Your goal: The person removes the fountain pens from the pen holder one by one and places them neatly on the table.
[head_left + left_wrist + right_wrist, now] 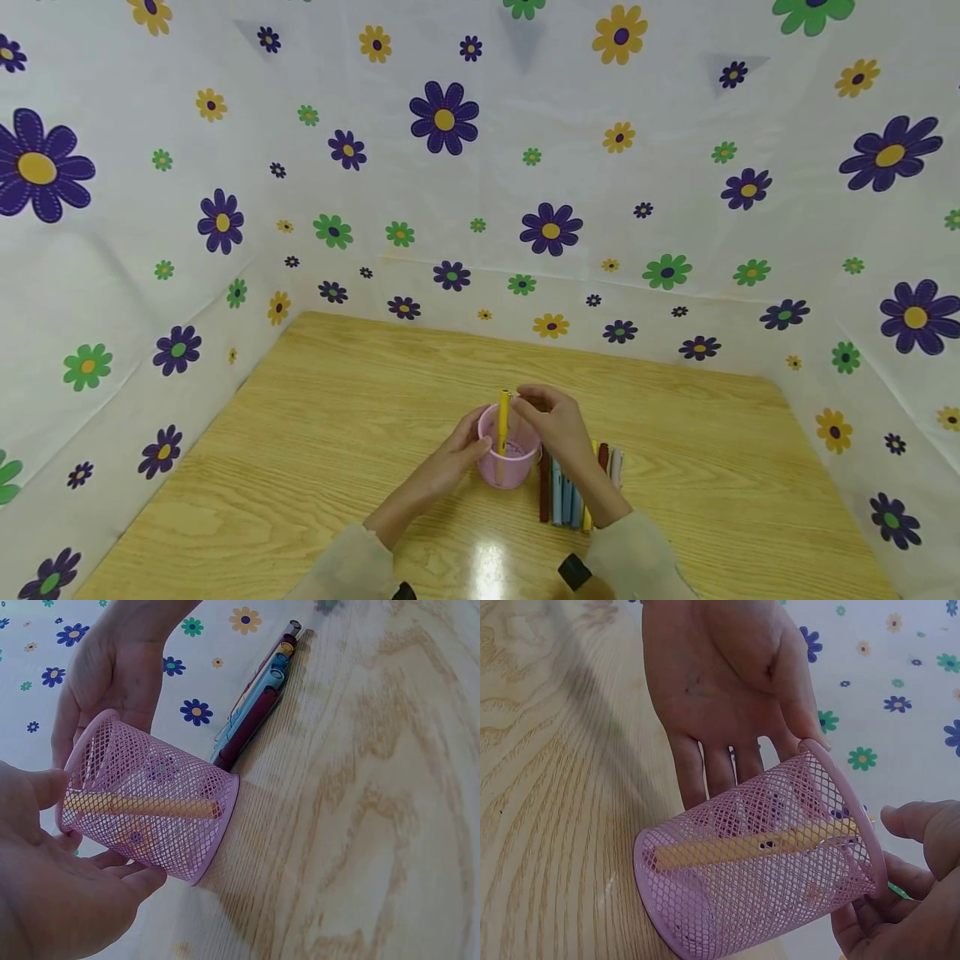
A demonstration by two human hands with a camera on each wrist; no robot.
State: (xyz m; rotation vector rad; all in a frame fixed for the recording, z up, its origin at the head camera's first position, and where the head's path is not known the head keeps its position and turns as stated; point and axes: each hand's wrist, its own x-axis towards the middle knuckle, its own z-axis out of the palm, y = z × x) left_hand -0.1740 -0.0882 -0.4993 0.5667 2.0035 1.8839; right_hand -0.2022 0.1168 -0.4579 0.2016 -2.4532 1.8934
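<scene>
A pink mesh pen cup (507, 477) stands upright on the table, and a single yellow marker (503, 421) is inside it. The marker's lower end is at the cup's bottom; its top rises above the rim. My left hand (450, 457) holds the cup from the left, thumb near the rim and fingers along the mesh. Over the right side of the rim is my right hand (558, 427). In the right wrist view, the right hand's (922, 892) thumb is apart from the marker, and its other fingers are partly hidden behind the rim.
Several markers (557, 492), dark red, blue, yellow, brown and grey, lie side by side on the table right of the cup, partly under the right forearm. The wooden table (337, 400) is bordered by a white flowered cloth (390, 183) at the back and sides.
</scene>
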